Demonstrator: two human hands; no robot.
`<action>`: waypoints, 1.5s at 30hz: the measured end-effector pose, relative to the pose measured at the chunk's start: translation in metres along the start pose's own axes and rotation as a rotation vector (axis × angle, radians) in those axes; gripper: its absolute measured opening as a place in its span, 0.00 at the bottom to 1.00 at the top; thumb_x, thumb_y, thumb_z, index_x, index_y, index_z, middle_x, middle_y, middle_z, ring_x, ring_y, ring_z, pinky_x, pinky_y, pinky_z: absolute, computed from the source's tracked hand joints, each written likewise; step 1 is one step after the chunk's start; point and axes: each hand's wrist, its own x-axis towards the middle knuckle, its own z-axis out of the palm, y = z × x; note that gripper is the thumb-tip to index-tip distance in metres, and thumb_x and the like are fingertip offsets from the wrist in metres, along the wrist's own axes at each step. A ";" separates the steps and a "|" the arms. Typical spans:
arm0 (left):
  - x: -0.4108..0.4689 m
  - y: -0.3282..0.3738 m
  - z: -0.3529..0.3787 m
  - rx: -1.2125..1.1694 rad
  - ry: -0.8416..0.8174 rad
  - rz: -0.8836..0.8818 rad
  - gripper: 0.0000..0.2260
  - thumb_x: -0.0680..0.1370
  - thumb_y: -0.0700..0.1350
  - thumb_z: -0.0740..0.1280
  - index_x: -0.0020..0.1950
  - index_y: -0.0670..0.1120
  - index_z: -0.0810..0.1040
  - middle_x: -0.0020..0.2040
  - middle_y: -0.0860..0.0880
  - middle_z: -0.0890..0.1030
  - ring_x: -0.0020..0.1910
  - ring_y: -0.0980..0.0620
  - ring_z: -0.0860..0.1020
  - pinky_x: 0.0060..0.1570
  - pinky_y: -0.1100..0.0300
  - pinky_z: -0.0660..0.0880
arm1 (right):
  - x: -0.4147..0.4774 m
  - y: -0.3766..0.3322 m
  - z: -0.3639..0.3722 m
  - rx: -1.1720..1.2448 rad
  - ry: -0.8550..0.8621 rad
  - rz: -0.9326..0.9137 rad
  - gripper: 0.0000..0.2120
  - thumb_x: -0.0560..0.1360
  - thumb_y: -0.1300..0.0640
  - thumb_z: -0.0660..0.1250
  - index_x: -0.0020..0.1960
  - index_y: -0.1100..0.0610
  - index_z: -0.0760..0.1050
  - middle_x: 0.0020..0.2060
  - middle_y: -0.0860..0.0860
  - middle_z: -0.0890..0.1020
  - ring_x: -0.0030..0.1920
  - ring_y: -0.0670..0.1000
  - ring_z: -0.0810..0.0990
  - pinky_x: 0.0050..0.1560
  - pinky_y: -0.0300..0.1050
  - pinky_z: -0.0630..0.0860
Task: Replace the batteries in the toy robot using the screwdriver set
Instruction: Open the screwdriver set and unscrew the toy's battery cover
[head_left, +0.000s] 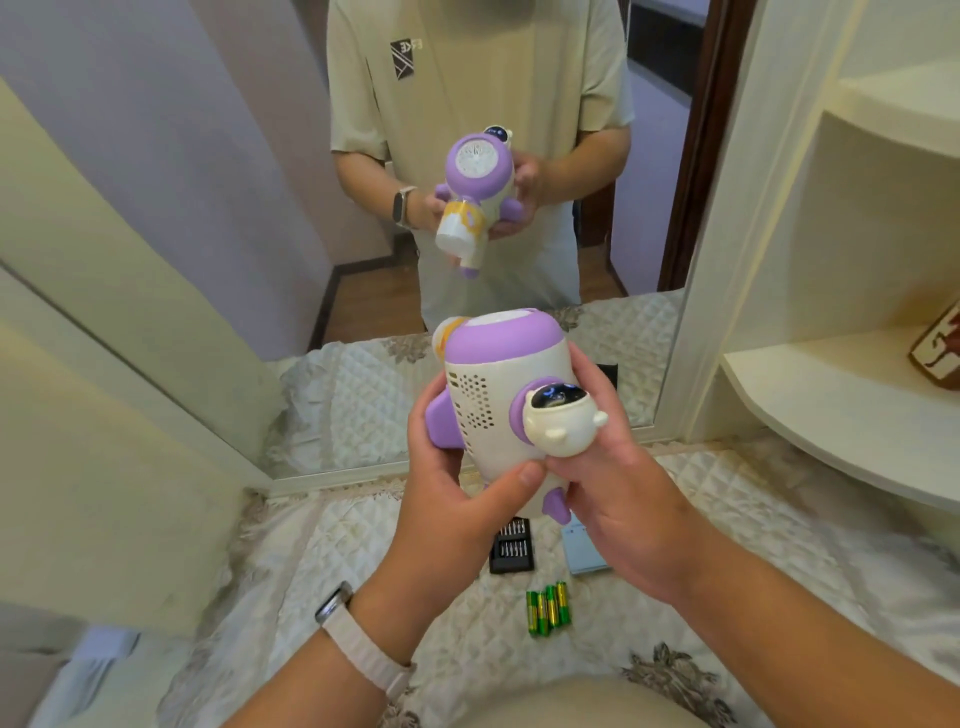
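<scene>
Two-handed, holds the toy (498, 395) up in the air: left hand (447, 499) curled round its near side, thumb pressed on the lower shell, right hand (618, 514) wrapped round the far side under the small figure. Seems barely begun: grips no driver, shows no opened hatch from here, and cannot tell one in the mirror (208, 218) either. Leaves the bit case (511, 545) open on the cloth (322, 561) below, its lid (584, 556) beside it, batteries (548, 608) just nearer. Still to unscrew, swap cells, close up.
</scene>
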 end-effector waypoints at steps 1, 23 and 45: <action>0.000 0.000 0.000 -0.006 0.007 -0.005 0.43 0.65 0.53 0.81 0.74 0.52 0.63 0.69 0.44 0.75 0.68 0.42 0.74 0.68 0.35 0.70 | 0.000 -0.001 0.001 -0.022 0.006 -0.007 0.34 0.73 0.62 0.65 0.72 0.35 0.61 0.59 0.50 0.78 0.50 0.52 0.77 0.29 0.39 0.70; -0.011 -0.032 0.006 0.042 0.086 -0.114 0.38 0.63 0.50 0.79 0.69 0.60 0.67 0.64 0.55 0.78 0.62 0.55 0.78 0.54 0.62 0.77 | -0.003 0.027 -0.009 0.493 0.056 0.404 0.28 0.72 0.64 0.58 0.73 0.58 0.64 0.39 0.57 0.84 0.42 0.56 0.85 0.62 0.69 0.69; -0.020 -0.084 0.016 -0.004 0.032 -0.408 0.29 0.70 0.38 0.77 0.65 0.54 0.68 0.58 0.52 0.80 0.53 0.64 0.80 0.47 0.67 0.77 | -0.002 0.077 -0.050 0.589 0.201 0.734 0.22 0.78 0.56 0.52 0.69 0.54 0.72 0.62 0.59 0.79 0.65 0.62 0.76 0.69 0.64 0.64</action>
